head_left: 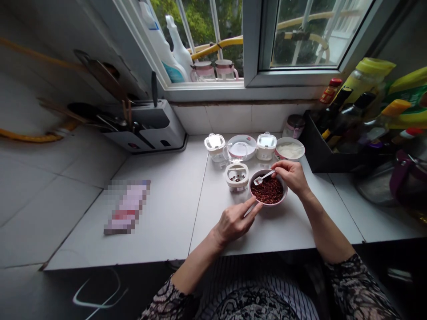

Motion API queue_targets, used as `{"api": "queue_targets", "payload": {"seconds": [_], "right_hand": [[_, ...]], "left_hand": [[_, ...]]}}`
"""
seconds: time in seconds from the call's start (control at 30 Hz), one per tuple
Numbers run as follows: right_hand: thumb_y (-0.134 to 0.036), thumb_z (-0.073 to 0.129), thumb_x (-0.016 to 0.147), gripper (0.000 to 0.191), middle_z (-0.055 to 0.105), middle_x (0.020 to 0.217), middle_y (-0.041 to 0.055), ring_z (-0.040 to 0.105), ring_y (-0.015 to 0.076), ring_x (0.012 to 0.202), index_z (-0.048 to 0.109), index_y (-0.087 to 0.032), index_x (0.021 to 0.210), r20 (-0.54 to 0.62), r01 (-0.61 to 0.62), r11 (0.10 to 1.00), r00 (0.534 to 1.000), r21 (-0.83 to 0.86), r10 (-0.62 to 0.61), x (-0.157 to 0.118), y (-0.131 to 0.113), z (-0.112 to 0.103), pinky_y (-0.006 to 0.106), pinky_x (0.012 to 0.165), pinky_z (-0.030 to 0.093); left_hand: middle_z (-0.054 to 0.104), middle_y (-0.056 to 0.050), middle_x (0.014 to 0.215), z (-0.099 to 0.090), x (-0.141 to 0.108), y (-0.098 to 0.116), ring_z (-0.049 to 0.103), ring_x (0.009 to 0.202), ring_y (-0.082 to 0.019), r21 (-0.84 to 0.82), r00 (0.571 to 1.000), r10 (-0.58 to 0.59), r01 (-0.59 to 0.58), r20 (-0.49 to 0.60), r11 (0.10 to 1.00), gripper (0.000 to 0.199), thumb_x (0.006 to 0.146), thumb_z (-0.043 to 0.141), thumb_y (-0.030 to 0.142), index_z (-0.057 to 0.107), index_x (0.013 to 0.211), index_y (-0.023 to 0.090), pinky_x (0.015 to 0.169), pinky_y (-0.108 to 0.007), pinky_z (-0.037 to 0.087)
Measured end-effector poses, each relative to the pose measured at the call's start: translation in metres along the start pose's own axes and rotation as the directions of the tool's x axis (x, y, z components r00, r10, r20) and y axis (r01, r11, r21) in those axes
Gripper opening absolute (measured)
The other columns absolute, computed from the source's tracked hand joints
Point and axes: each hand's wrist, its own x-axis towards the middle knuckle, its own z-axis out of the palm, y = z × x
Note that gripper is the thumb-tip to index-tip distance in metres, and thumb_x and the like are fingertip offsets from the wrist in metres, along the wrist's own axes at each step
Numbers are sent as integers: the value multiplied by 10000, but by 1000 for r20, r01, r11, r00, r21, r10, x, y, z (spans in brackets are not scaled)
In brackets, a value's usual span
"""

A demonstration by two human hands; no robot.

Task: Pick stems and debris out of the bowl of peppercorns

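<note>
A small white spoon (pixel 263 178) is pinched by the handle in my right hand (pixel 292 176), its scoop over a bowl (pixel 285 194) of dark red dried grains (pixel 267 193). My left hand (pixel 236 221) has its fingers stretched out, the fingertips touching the bowl's near left rim. Just left of the bowl stands an open clear container with a white rim (pixel 237 178), a few dark bits inside. Behind it are two lidded containers, one at the left (pixel 215 146) and one at the right (pixel 266 146), a white bowl (pixel 242 146) and a bowl of white powder (pixel 290 149).
A pixelated packet (pixel 127 207) lies at the left of the white counter (pixel 167 213). A utensil holder (pixel 156 126) stands at the back left. At the right are a black box of bottles (pixel 320 155) and a lidded jar (pixel 294 126). Spray bottles (pixel 180 51) stand by the window.
</note>
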Motion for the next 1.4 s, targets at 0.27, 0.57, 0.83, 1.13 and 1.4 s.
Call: {"api": "queue_targets", "payload": {"seconds": [0.27,0.57,0.83,1.13,1.4], "right_hand": [[-204,552,679,166,681,552,5,619,148,536,710,-161,702,46,104,991,994,-84,-101,-4,2,3,255,581,477],[-195,530,707,177,684,571,8,633,151,555,703,-160,720,60,158,977,987,-142,-151,-5,-2,-4,256,600,487],[-188,506,740,206,700,605,8,640,150,571,712,-177,743,125,224,954,971,-200,-201,-10,0,3,252,583,490],[-202,522,740,192,699,593,6,642,151,568,711,-172,749,101,189,966,980,-179,-172,-8,1,-1,260,601,494],[-240,580,698,157,697,573,14,625,150,549,716,-163,717,66,89,993,994,-75,-84,-4,1,-1,259,580,489]], "left_hand": [[631,-177,1253,-1,2,1,710,888,-180,25,1000,1,-1,2,1000,436,929,468,82,506,1360,145,659,-249,599],[655,-181,1204,-3,4,1,712,842,-173,22,1000,8,-8,-18,1000,386,923,470,65,552,1295,126,645,-252,597],[656,-171,1202,-2,1,0,700,813,-162,13,1000,5,-4,-11,1000,413,914,473,66,551,1315,131,652,-248,591],[646,-178,1222,0,0,-1,700,834,-167,11,1000,5,-5,4,1000,446,931,455,86,500,1373,135,661,-248,590],[638,-181,1241,-2,1,-1,704,823,-164,9,1000,3,-3,4,1000,460,938,440,84,476,1393,144,665,-252,593]]}}
